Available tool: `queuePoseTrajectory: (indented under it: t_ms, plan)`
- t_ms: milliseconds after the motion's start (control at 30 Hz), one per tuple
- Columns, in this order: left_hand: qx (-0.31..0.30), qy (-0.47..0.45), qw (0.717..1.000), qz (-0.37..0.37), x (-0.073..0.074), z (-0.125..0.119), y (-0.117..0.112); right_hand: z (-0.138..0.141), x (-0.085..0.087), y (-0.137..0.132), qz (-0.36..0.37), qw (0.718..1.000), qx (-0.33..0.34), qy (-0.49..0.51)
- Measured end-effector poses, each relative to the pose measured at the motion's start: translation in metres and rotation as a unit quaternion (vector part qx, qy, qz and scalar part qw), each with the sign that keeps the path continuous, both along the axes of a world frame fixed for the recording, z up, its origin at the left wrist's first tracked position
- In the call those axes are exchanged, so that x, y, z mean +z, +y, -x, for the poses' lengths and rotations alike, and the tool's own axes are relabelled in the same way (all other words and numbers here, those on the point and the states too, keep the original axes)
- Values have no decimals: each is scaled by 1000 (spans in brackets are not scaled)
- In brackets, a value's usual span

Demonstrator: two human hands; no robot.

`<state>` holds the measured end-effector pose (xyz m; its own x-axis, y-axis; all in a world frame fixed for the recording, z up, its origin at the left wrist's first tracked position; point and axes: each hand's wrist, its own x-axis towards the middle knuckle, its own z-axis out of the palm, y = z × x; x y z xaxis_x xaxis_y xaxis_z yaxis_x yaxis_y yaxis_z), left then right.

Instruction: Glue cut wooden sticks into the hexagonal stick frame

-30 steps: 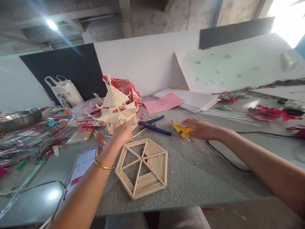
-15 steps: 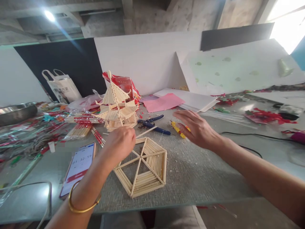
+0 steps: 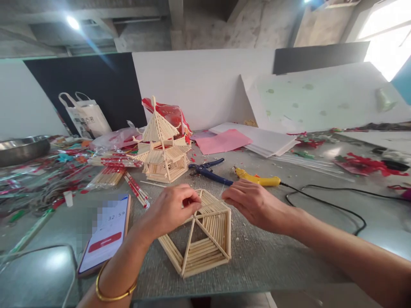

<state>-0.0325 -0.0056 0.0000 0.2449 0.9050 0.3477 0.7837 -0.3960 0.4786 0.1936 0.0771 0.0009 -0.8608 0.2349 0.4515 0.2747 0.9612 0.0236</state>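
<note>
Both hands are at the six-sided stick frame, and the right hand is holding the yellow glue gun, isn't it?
Not quite. The yellow glue gun lies on the table, just beyond the right hand, which holds nothing. The head view shows this. The right hand and the left hand are both at the six-sided stick frame, as you said.

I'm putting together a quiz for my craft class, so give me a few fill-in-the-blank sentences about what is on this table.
1. The gold bangle is worn on the ____ wrist.
2. The glue gun lying beyond the right hand is ____ in colour.
3. The pliers have ____ handles.
4. The phone lies left of the stick frame with its screen facing ____.

Missing words: left; yellow; blue; up.
</note>
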Motion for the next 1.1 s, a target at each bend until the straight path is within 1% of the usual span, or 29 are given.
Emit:
queuePoseTrajectory:
  t_ms: [133, 267, 333, 533, 600, 700, 767, 833, 900, 1000, 1100]
  plan:
    - [-15, 17, 1000, 21, 1, -5, -5, -6, 3, 0, 61, 998, 15, -4]
    - [-30, 43, 998, 40, 1, -11, -6, -7, 8, -1, 95, 993, 59, -43]
    - [-38, 43, 997, 56, 1, -13, -6, -8, 10, -2, 107, 991, 70, -45]
    - [-45, 16, 996, 77, 2, -13, -5, -13, 15, 3, 139, 989, 35, -29]
    - [-41, 24, 996, 82, 2, -14, -5, -13, 14, 3, 127, 990, 39, -44]
    - [-34, 39, 993, 103, 2, -18, -5, -13, 12, 1, 78, 994, 50, -62]
    - [-38, 39, 991, 126, 1, -20, -4, -13, 11, -1, 49, 995, 45, -78]
    - [-40, 34, 988, 144, 0, -20, -3, -14, 10, -2, 35, 994, 38, -95]
    - [-42, 26, 986, 159, 0, -19, -3, -15, 10, -3, 37, 994, 46, -96]
    - [-47, 8, 983, 178, 0, -17, -2, -16, 9, -3, 59, 992, 75, -81]
    - [-47, 4, 982, 184, 0, -17, -1, -14, 10, -4, 80, 991, 80, -72]
